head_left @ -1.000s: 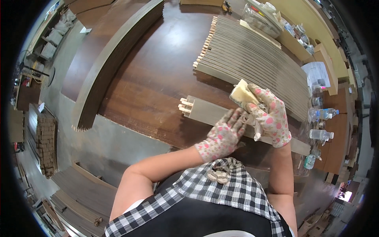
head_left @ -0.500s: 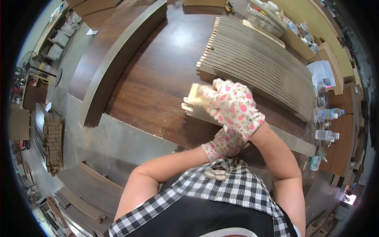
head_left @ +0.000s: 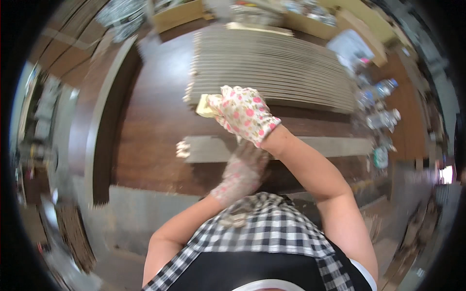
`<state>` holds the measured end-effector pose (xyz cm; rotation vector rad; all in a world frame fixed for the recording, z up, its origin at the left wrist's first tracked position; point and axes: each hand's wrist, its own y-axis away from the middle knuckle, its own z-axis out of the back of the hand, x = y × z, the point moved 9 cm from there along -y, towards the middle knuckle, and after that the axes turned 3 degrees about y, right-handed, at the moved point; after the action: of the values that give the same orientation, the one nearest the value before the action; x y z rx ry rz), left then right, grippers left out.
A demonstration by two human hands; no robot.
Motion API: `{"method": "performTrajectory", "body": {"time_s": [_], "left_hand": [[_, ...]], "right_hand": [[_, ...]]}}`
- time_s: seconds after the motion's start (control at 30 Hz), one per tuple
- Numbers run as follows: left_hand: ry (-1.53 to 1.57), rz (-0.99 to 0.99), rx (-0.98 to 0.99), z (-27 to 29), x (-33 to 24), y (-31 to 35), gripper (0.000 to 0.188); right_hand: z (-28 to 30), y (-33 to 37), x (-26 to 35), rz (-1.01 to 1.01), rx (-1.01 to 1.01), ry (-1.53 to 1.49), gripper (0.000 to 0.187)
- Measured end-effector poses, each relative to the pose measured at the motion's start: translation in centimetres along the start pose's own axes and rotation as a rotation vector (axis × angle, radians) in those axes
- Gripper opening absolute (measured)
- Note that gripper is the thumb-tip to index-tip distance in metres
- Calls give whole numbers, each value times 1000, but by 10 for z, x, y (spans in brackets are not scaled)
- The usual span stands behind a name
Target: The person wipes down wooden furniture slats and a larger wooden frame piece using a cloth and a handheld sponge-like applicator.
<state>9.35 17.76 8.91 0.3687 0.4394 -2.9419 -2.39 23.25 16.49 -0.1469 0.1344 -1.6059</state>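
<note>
My right hand, in a floral glove, is closed around a pale yellow sponge-like block above the table. Below it lies a single grey-brown wooden slat, with light wooden dowel pegs at its left end. My left hand, also gloved, is at the slat's near edge under my right wrist. Motion smears its fingers, and I cannot tell whether they grip the slat. Beyond my hands stands a wide row of similar slats, with pegs along its left end.
Another long stack of slats stands on the left of the brown table. Plastic bottles line the right side. Cardboard boxes and a white paper sheet are at the back.
The view has turned, so the slats now lie more level across the picture. My right hand, still holding the yellow block, is raised off the slat's pegged end. My left hand shows more.
</note>
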Motion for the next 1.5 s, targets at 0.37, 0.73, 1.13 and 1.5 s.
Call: {"method": "performTrajectory", "body": {"time_s": [0.37,0.73,1.13,1.5], "left_hand": [[160,-38,25,17,-33,-63,70],[97,-34,130,-15,-36,-71,71],[-34,-63,210,-4,-35,-86,82],[-167,-149,153,9,-82,-76,60]], "right_hand": [[48,419,-289,-1028,-756,-1373,55],[28,514,-353,-1325,-429,-1127,50],[43,569,-363,-1352,-625,-1032,47],[60,549,-344,-1234,-791,-922,50]]}}
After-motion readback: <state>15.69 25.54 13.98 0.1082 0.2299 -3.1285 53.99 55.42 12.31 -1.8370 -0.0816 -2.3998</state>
